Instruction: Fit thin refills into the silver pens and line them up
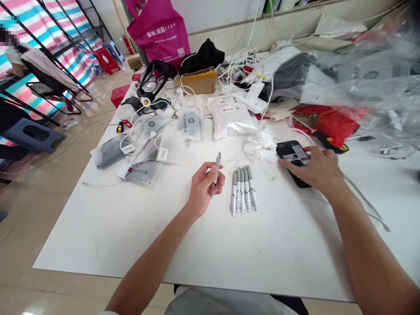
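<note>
My left hand [206, 187] is closed around a silver pen [217, 165], which points up and away from me above the white table [131, 236]. Just to its right, several more silver pens [243, 190] lie side by side on the table. My right hand [316, 168] rests on a black phone [291, 154] with a lit screen, fingers curled over it, and a white cable runs beside it.
The far half of the table is crowded: grey plastic pouches [144, 170], a white bag [231, 116], crumpled tissue [259, 146], a cardboard box [198, 81], cables, a red bag [331, 120], clear plastic wrap. A magenta tote [160, 28] stands behind. A person sits far left by stools.
</note>
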Demonstrator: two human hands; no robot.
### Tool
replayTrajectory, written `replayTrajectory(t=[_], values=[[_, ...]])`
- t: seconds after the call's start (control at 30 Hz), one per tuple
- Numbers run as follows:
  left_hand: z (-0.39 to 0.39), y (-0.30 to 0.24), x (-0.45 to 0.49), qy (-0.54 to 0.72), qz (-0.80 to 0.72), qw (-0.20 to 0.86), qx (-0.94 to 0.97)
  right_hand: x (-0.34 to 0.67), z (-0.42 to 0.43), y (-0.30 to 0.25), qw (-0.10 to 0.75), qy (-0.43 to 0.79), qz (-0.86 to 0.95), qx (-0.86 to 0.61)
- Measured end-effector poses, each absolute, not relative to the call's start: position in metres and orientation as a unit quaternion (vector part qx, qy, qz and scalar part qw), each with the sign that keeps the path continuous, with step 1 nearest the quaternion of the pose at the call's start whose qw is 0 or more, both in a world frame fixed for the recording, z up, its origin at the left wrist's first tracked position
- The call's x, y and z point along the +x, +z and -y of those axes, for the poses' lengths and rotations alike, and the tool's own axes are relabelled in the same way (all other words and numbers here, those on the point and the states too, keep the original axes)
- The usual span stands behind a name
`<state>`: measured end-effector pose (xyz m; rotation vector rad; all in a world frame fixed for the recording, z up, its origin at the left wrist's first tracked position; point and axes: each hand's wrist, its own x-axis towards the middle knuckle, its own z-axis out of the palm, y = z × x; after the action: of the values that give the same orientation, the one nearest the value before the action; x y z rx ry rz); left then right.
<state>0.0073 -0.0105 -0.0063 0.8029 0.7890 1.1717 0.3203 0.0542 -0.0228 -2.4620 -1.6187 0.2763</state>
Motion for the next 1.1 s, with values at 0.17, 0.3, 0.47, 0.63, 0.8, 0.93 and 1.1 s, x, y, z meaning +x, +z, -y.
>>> replayTrajectory(t=[0.17, 0.3, 0.47, 0.63, 0.8, 0.93, 1.1], values=[[0.011, -0.008, 0.007, 0.515, -0.343, 0.699, 0.358, 0.325, -0.058, -0.027, 0.096, 0.104, 0.540, -0.830], [0.011, -0.007, 0.007, 0.518, -0.343, 0.700, 0.352, 0.328, -0.057, -0.029, 0.099, 0.112, 0.547, -0.824], [0.011, -0.006, 0.009, 0.524, -0.351, 0.696, 0.342, 0.314, -0.048, -0.026, 0.205, 0.006, 0.597, -0.775], [0.010, -0.007, 0.010, 0.539, -0.337, 0.690, 0.345, 0.275, -0.033, -0.022, 0.384, -0.025, 0.707, -0.594], [0.008, -0.008, 0.010, 0.572, -0.304, 0.707, 0.284, 0.224, -0.002, -0.017, 0.402, 0.157, 0.762, -0.484], [0.011, -0.008, 0.011, 0.568, -0.291, 0.725, 0.259, 0.189, 0.019, -0.009, 0.360, 0.303, 0.764, -0.442], [0.014, -0.006, 0.012, 0.543, -0.279, 0.736, 0.291, 0.175, 0.025, -0.003, 0.384, 0.398, 0.698, -0.455]])
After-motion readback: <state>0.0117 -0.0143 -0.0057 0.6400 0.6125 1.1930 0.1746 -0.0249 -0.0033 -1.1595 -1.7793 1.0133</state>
